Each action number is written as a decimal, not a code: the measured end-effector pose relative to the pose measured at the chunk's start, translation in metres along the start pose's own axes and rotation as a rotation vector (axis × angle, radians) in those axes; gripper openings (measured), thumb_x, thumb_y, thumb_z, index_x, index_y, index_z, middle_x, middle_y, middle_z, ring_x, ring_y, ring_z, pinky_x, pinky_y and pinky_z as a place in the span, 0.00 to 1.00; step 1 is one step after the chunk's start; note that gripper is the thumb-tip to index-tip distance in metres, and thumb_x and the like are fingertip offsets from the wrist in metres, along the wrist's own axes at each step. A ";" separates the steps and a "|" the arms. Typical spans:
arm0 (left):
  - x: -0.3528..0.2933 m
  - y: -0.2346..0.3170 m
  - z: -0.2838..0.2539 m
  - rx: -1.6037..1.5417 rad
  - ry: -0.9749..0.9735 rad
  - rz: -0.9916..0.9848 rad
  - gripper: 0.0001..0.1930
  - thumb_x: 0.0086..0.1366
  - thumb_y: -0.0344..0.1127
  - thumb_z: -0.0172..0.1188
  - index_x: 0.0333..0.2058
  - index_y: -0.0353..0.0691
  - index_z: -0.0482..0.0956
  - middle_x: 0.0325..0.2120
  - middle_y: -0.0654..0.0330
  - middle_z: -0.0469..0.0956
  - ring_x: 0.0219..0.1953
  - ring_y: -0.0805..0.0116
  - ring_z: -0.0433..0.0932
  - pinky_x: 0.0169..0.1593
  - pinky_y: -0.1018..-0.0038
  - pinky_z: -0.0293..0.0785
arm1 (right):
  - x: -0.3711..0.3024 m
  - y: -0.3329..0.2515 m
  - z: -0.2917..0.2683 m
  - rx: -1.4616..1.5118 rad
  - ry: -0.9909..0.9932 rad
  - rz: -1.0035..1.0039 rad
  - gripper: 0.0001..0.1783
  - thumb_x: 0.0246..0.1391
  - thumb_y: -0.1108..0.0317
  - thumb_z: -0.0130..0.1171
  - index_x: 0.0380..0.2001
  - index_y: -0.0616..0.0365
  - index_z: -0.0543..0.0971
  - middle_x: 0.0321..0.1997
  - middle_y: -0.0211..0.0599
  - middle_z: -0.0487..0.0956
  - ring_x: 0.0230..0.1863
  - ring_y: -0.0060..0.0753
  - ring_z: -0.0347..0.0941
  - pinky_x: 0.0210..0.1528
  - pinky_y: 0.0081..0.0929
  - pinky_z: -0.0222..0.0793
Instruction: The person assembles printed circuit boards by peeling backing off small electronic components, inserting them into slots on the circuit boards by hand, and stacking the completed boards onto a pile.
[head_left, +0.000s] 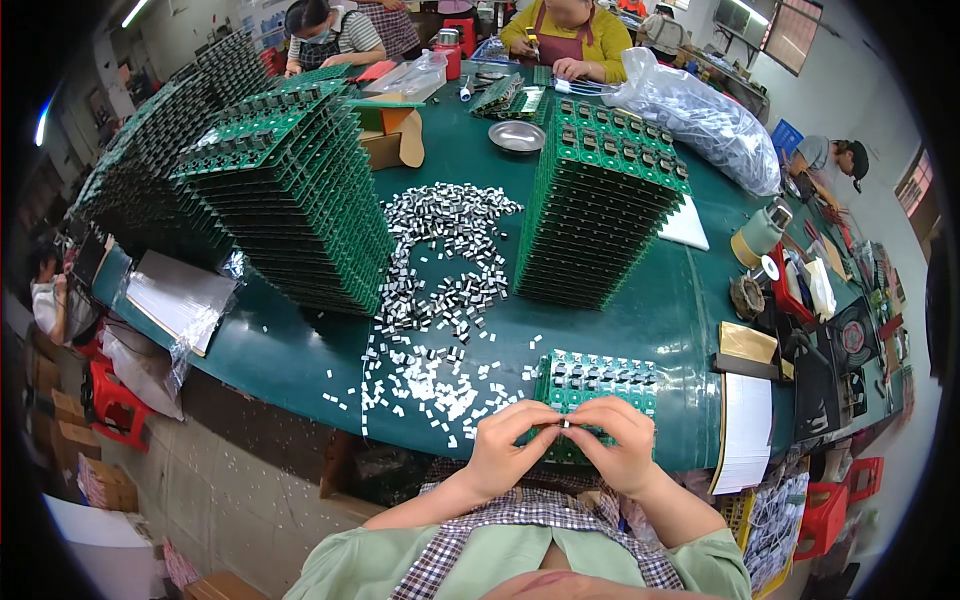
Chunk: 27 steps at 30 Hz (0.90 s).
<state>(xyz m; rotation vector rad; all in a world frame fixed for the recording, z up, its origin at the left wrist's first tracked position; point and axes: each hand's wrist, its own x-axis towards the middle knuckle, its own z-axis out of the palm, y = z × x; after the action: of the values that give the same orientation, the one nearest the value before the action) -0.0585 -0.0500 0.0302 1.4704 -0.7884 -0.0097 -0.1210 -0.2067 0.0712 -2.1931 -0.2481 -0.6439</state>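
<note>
My left hand (508,446) and my right hand (620,442) meet fingertip to fingertip, both pinched on one small white-and-black piece (565,423). They are over the near part of a green circuit board panel (640,376), which lies flat on the table. Rows of small components with white tops stand along the panel's far part; my hands cover much of its near part. To the left spreads a loose heap of similar small white-and-black pieces (440,290), with scattered ones reaching close to my left hand.
Tall stacks of circuit boards (290,200) stand at left, and another stack (600,200) beyond the panel. A metal dish (517,137), a plastic bag (700,115) and a paper pad (745,430) are also on the green table (300,350). Co-workers sit across it.
</note>
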 end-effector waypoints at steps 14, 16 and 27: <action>0.000 -0.003 0.001 0.065 -0.028 0.067 0.09 0.52 0.21 0.62 0.34 0.32 0.79 0.31 0.52 0.80 0.33 0.59 0.80 0.36 0.72 0.76 | -0.005 0.002 -0.002 0.052 0.002 0.047 0.11 0.39 0.78 0.67 0.30 0.61 0.79 0.31 0.40 0.79 0.31 0.34 0.77 0.33 0.25 0.74; -0.001 -0.002 0.001 0.062 -0.040 0.032 0.09 0.52 0.22 0.62 0.34 0.32 0.79 0.31 0.52 0.80 0.33 0.59 0.81 0.36 0.72 0.76 | -0.007 0.002 -0.003 0.179 -0.027 0.186 0.11 0.39 0.78 0.67 0.30 0.62 0.79 0.31 0.39 0.79 0.31 0.32 0.77 0.33 0.24 0.74; -0.003 0.001 0.005 0.068 0.056 0.000 0.06 0.50 0.20 0.63 0.30 0.31 0.79 0.28 0.54 0.80 0.29 0.64 0.79 0.34 0.74 0.74 | -0.010 0.004 -0.002 0.162 -0.022 0.148 0.11 0.39 0.78 0.68 0.30 0.64 0.79 0.33 0.42 0.79 0.33 0.30 0.77 0.34 0.22 0.76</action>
<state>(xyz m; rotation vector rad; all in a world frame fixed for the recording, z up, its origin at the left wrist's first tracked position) -0.0637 -0.0532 0.0296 1.5283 -0.7493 0.0591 -0.1286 -0.2108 0.0642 -2.0415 -0.1424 -0.5008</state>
